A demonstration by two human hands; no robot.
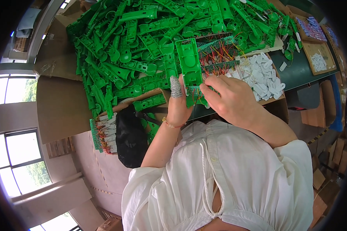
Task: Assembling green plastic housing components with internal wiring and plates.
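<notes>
My left hand [176, 104], its thumb wrapped in grey tape, is closed round a long green plastic housing [189, 57] held upright, open side facing me. A small green circuit board [194, 92] with thin coloured wires shows at the housing's lower end. Bent over that end, my right hand [233, 94] has its thumb and index finger pinched together beside the wires; what lies between the fingertips is too small to tell. Just beyond the right hand lie rows of circuit boards with red and yellow wires [221, 54].
Green housings [142, 42] are heaped high across the table's far side. White plastic parts [260, 75] fill a carton at the right. More wired boards with white pieces [106, 133] and a black cloth-like item [130, 136] are at the left. A cardboard box [61, 107] stands beyond them.
</notes>
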